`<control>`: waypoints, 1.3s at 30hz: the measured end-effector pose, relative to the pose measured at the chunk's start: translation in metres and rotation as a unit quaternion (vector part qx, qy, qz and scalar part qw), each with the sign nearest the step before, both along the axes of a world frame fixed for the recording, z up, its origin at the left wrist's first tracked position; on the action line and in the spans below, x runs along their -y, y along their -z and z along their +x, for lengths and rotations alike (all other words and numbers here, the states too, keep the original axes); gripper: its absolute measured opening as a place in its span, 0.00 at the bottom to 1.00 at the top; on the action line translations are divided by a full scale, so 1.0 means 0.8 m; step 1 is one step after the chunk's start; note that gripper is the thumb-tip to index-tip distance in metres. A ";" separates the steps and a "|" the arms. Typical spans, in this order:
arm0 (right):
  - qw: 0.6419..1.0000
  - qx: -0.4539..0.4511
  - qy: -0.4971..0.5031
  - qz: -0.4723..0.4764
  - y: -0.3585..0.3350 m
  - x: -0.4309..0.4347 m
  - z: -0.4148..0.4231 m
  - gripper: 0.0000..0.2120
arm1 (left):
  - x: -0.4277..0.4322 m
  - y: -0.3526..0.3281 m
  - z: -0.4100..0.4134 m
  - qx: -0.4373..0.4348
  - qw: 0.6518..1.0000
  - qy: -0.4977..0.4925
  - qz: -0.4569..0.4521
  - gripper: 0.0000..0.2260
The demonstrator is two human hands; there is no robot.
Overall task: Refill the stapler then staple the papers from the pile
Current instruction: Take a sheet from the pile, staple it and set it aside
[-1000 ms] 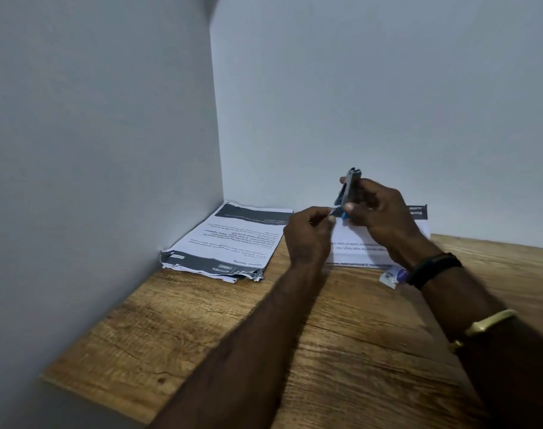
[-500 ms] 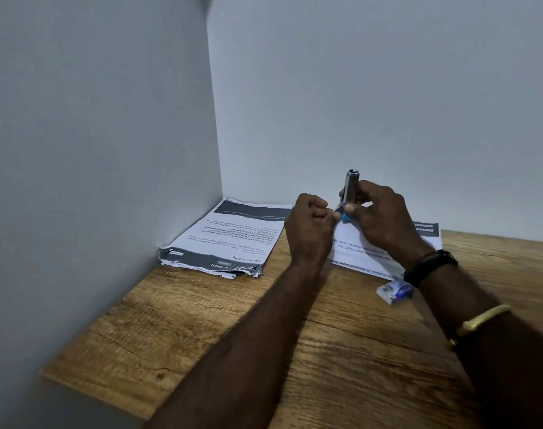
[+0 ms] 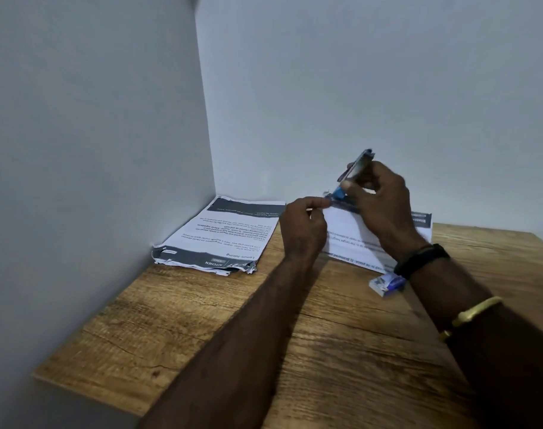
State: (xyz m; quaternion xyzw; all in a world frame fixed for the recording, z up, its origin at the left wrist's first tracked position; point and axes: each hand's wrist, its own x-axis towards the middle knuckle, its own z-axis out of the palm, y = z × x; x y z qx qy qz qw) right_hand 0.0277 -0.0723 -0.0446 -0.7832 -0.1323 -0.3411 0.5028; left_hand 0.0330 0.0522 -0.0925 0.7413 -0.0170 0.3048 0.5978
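Note:
My right hand [image 3: 378,199] holds a small blue and metal stapler [image 3: 356,168] tilted up above the desk, its blue rear end pointing down-left. My left hand [image 3: 304,226] is pinched at that rear end, fingertips closed on something too small to make out. A pile of printed papers [image 3: 220,236] lies in the corner at the left. More printed sheets [image 3: 356,239] lie under and behind my hands. A small blue and white staple box [image 3: 386,283] sits on the desk beside my right wrist.
The wooden desk [image 3: 264,335] fits into a corner between a grey wall on the left and one behind. Its front edge runs bottom left. I wear a black band and a yellow bangle on my right arm.
The stapler has tilted further to the right and risen slightly. My left hand has stayed pinched at its rear end. The view has shifted a little.

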 end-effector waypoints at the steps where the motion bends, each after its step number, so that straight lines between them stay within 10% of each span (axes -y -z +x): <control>1: 1.000 -0.002 0.007 0.021 -0.005 0.001 -0.002 0.10 | -0.001 0.001 0.000 -0.002 1.000 -0.002 -0.002 0.12; 13: 0.917 -0.278 0.083 -0.272 0.017 0.011 -0.067 0.12 | -0.011 0.006 0.009 -0.073 0.996 -0.010 -0.041 0.25; 24: 0.896 -0.222 0.151 -0.354 0.052 -0.008 -0.074 0.15 | -0.011 0.004 0.002 -0.081 0.986 0.031 -0.143 0.25; 33: 0.969 -0.205 0.133 -0.045 0.033 0.041 -0.063 0.02 | -0.006 0.005 0.003 -0.083 0.978 0.070 -0.176 0.27; 39: 0.962 -0.208 0.168 0.053 0.024 0.081 -0.065 0.15 | 0.023 -0.001 -0.011 -0.097 0.970 0.133 -0.179 0.24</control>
